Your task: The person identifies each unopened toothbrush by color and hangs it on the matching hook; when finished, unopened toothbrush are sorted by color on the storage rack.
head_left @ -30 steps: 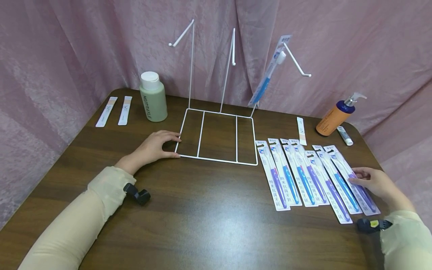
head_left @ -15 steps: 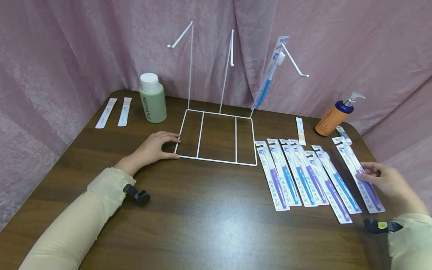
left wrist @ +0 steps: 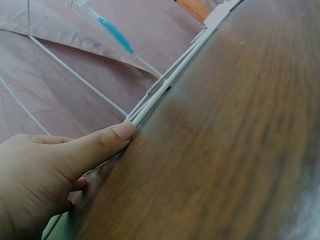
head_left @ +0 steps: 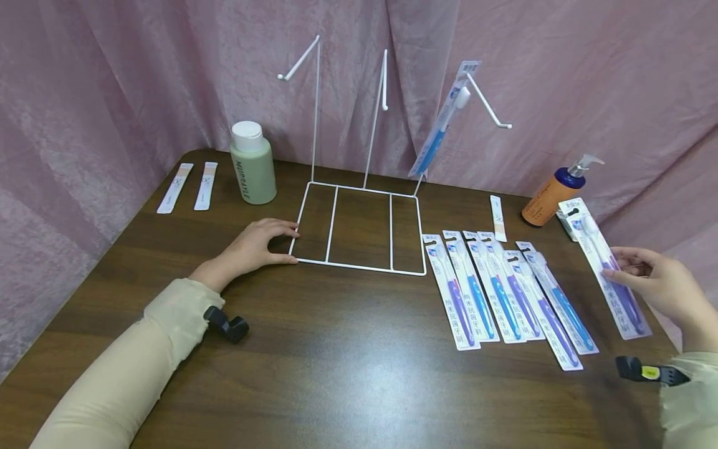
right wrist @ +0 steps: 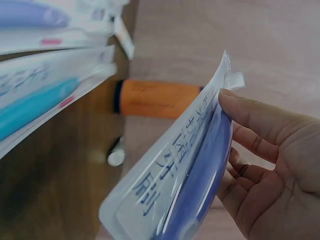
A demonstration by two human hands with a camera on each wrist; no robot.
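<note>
My right hand [head_left: 662,280] pinches a packaged toothbrush [head_left: 608,274] with a purple handle, raised off the table at the right. The right wrist view shows the thumb on the handle side of the pack. My left hand [head_left: 252,246] holds the front left corner of a white wire display rack [head_left: 359,267], thumb at the corner and forefinger on the side bar. In the left wrist view the thumb [left wrist: 107,140] rests against the rod. A blue toothbrush pack [head_left: 443,121] hangs on the rack's right hook. Several toothbrush packs [head_left: 457,296], purple and blue, lie in a row right of the rack.
A green bottle [head_left: 253,165] and two white sachets [head_left: 175,188] stand and lie at the back left. An orange pump bottle [head_left: 552,196], another sachet [head_left: 498,218] and a partly covered small tube [head_left: 565,226] are at the back right. A pink curtain [head_left: 168,75] closes the back.
My right hand has drawn the rightmost purple toothbrush pack away from the row, to the right and up off the table. The hanging pack has swung slightly. My left hand stays put.
</note>
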